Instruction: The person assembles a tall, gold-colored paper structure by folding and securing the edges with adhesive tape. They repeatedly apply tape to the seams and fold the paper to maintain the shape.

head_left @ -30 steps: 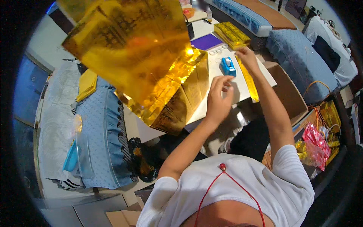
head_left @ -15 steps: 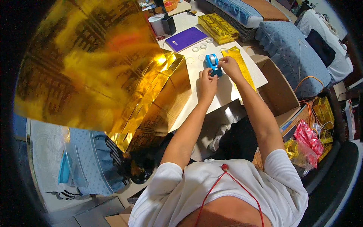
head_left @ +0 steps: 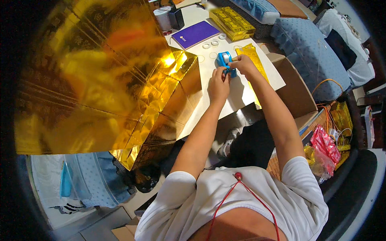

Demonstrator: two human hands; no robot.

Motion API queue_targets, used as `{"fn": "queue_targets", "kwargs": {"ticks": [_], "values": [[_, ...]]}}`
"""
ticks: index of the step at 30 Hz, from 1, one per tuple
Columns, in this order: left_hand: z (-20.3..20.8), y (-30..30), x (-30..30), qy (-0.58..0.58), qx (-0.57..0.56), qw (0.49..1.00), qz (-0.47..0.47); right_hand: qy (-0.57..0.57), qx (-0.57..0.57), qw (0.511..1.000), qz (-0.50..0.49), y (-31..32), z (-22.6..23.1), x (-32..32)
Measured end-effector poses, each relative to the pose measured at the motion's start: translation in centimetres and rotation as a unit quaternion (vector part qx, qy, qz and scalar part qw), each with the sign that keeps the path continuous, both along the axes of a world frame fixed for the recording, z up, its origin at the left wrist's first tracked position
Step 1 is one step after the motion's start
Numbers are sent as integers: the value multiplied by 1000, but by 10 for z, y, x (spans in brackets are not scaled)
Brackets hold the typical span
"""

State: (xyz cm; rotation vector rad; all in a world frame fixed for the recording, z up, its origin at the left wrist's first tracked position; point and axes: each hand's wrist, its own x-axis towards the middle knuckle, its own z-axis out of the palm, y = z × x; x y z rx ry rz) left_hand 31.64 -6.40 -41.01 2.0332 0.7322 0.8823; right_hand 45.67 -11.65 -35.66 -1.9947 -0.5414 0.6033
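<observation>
Head | left grip [head_left: 219, 86]: curled against blue tape dispenser [head_left: 220, 61], hold unclear | right grip [head_left: 244, 65]: pinched narrow at its edge

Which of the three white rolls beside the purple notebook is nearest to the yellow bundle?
The rightmost roll; the middle roll and leftmost roll lie farther from the yellow bundle.

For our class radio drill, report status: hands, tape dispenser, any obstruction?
Left hand and right hand at blue tape dispenser. Fingers partly cover it. Gold foil sheet leftward, clear of both hands.
</observation>
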Motion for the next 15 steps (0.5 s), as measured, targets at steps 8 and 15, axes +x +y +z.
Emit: {"fn": "queue_targets", "kwargs": {"ticks": [8,15], "values": [[3,-1,0,12,-40,999,-13,118,55,992,4,-48,8,-17],[9,0,-5,44,-55,997,-22,176,97,976,-78,-48,-12,-46]]}}
